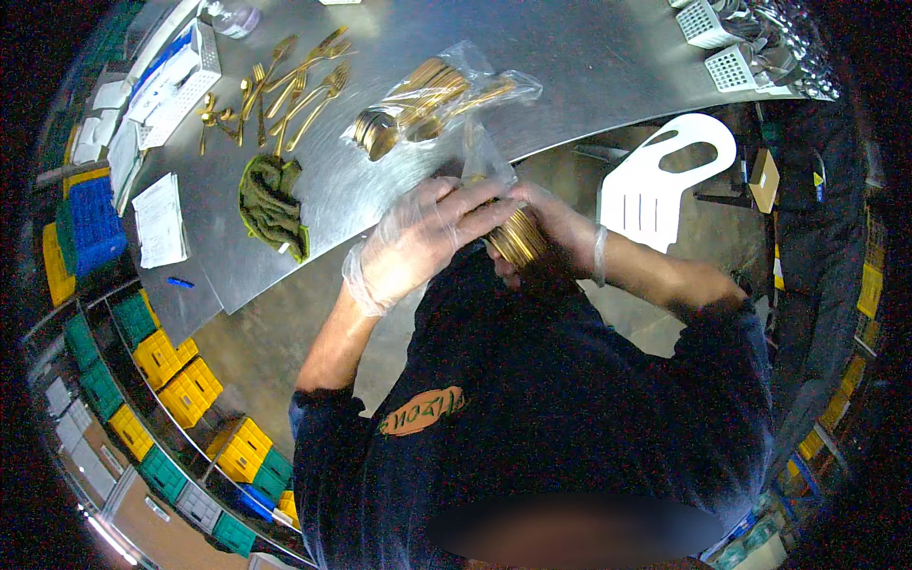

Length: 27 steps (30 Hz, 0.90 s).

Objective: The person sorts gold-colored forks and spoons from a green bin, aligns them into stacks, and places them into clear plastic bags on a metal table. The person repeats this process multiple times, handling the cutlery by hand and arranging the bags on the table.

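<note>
Both my hands wear clear plastic gloves and meet over a bundle of gold-coloured cutlery [519, 235], close to my body at the table's edge. My left hand [420, 231] has its fingers across the top of the bundle. My right hand [552, 217] grips its other side. A clear plastic bag [486, 153] rises from between them. Beyond lie bagged gold spoons [375, 134] and more bagged gold cutlery [434, 85]. Loose gold forks [335, 82] and spoons [283, 50] are spread further left, with a dark green cloth [272, 203] nearer me.
On the steel table [570, 64] stand a white basket [203, 78] at left and white cutlery baskets [730, 69] at right. Papers [159, 221] and a blue pen [181, 283] lie left. A white slotted board [645, 196] is right; yellow crates [189, 392] stand lower left.
</note>
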### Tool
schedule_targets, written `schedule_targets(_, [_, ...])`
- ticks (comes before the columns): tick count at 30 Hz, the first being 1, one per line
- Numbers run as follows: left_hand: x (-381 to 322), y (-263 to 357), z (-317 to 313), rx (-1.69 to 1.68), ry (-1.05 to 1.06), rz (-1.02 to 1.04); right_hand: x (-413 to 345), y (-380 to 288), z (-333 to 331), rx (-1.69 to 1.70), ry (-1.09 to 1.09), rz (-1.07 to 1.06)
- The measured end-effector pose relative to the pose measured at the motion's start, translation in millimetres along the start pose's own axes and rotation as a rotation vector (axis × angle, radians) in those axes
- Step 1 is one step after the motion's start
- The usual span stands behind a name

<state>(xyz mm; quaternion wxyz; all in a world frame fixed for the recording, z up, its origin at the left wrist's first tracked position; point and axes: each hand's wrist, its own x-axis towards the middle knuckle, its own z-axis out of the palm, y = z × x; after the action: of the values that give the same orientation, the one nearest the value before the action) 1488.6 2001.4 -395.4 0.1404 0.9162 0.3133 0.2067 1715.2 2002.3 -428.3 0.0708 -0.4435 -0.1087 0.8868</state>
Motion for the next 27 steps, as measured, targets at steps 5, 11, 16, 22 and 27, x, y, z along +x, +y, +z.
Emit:
schedule_targets(5, [-1, -1, -7, 0.041, -0.052, 0.079, 2, 10, 12, 0.066, -0.078, -0.138])
schedule_targets(11, [1, -3, -10, -0.035, -0.077, 0.156, 9, 15, 13, 0.202, -0.075, -0.186])
schedule_targets(16, [-4, -5, 1, -0.206, -0.294, -0.097, 7, 36, 22, 0.356, -0.130, -0.311])
schedule_targets(22, [-24, 6, 14, -0.470, -0.021, 0.080, 4, 79, 17, 0.076, -0.085, -0.385])
schedule_targets(27, [-29, 31, 19, -0.840, 0.128, -0.417, 23, 86, 8, 0.006, 0.037, -0.643])
